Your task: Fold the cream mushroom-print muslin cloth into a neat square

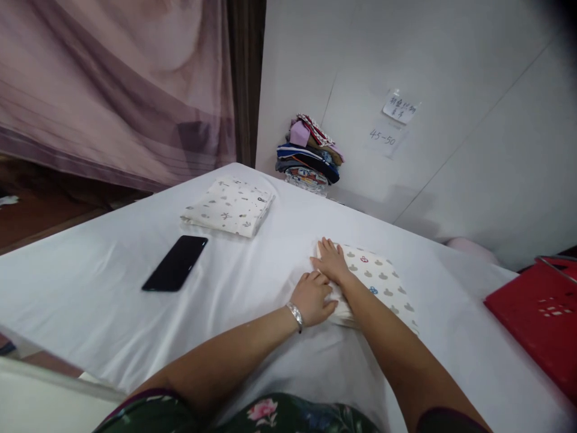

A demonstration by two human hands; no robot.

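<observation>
A folded white cloth point(381, 276) printed with grey mouse-head shapes and a few coloured ones lies right of the middle of the table. My right hand point(332, 263) rests flat across its left end, fingers spread and palm down. Just below it, my left hand point(311, 299), with a silver bracelet point(295, 317) at the wrist, lies at the cloth's near left edge. Its fingers are loosely bent and the thumb is apart from them; neither hand grips anything that I can see. My right forearm covers part of the cloth.
A second folded white cloth point(229, 207) with small prints lies toward the far corner of the white-covered table point(252, 282). A black phone point(177, 263) is at the left. Stacked folded fabrics point(309, 155) stand against the wall; a red bag point(541, 319) is at the right edge.
</observation>
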